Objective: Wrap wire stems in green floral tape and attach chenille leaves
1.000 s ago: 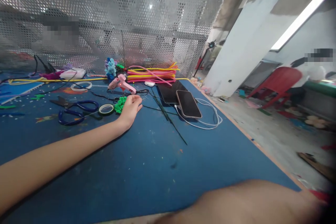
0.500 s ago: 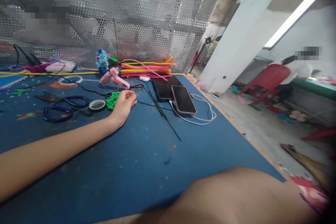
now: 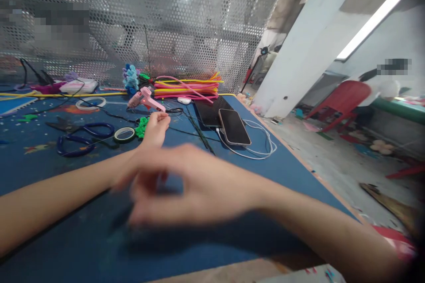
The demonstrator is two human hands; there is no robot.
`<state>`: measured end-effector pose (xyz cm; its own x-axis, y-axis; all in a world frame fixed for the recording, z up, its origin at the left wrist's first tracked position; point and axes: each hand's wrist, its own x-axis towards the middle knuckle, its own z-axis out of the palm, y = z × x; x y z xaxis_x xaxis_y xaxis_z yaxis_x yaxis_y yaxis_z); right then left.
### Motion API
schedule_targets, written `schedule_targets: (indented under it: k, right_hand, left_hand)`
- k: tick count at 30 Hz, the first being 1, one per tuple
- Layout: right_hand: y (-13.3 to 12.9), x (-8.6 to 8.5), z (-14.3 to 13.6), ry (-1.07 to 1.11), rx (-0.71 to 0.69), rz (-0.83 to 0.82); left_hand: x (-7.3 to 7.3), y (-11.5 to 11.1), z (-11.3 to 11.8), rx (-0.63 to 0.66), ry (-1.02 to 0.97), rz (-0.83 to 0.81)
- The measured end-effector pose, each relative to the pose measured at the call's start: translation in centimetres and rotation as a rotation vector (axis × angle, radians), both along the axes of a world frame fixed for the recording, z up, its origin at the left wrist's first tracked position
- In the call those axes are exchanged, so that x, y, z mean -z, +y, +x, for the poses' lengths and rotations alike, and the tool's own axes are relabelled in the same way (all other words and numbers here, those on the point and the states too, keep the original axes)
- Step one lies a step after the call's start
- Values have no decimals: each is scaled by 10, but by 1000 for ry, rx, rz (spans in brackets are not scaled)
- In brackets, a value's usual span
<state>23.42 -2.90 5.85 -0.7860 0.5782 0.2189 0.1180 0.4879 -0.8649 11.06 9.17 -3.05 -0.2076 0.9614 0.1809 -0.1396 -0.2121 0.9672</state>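
Resting on the surface [image 3: 83,239] toward its far edge, the left hand [image 3: 156,129] has its fingers curled and the tips drawn together; whether they pinch anything cannot be told. The right hand [image 3: 206,185], blurred, hovers above the surface toward its near edge, thumb and fingers curved apart with blue showing between them and nothing visible in the gap. Just beside the left hand, on the side toward the left edge, sits a green fuzzy cluster [image 3: 141,127], with a small tape roll [image 3: 124,139] next to it and blue-handled scissors [image 3: 99,129] farther toward that edge. A pink glue gun [image 3: 148,99] lies just beyond the left fingers. Toward the right edge lie dark green stems [image 3: 199,130], then a phone [image 3: 235,127] partly overlapping a black tablet [image 3: 209,112], a white cable [image 3: 270,141] looping beside them. Along the far edge, before perforated metal mesh [image 3: 199,53], lies a pink and yellow bundle [image 3: 187,89].
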Motion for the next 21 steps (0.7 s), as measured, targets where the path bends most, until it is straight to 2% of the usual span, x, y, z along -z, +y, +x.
schedule_targets:
  k: [1,2,3,4,6,8,10,15,21]
  right_hand:
    - [13,7,4,-140,199,227]
    - [27,15,8,-317,470,424]
    - [40,25,13,-532,687,540]
    - [52,35,17,-751,825,568]
    - [68,51,24,-864,915,531]
    - [75,60,26,-907,915,484]
    - [75,60,23,-927,881,440]
    - [66,42,24,-884,816,254]
    - [51,17,82,-594,767,-80]
  left_hand:
    - [1,2,-2,-17,18,17]
    - [3,4,-4,-32,34,33]
    - [4,6,-6,-45,47,48]
    - [6,7,-7,-54,57,60]
    - [8,8,-10,-64,71,73]
    - [9,8,-11,-64,81,80]
    - [10,8,-11,-62,85,85]
    - [6,5,-12,-90,81,99]
    - [0,0,-10,-103,53,112]
